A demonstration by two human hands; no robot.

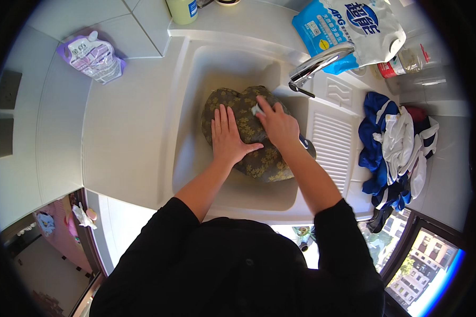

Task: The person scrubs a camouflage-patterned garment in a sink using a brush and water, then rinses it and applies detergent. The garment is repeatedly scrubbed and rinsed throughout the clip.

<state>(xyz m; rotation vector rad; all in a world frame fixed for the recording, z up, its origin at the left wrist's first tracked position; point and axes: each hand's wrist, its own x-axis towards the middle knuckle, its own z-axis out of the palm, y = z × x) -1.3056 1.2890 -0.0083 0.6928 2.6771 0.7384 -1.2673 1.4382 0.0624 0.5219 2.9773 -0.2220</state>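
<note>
A puffy dark olive-brown fabric item (260,164) with yellow flowers lies in the sink basin (238,196); I cannot tell exactly what it is. My left hand (226,136) rests flat on it, thumb spread and nothing held. Just to the right, my right hand (278,121) grips a small pale object (257,110) against the cloth. Most of that object is hidden by the fingers, so its kind is unclear. By the right wrist, a dark edge with a white round spot (306,144) shows at the side of the fabric.
A ribbed washboard (332,148) adjoins the basin, with a chrome faucet (321,63) above. Blue and white clothes (396,146) are heaped at right. A large detergent bag (341,31) and a plastic bottle (404,63) stand behind; a purple pouch (93,57) is at left.
</note>
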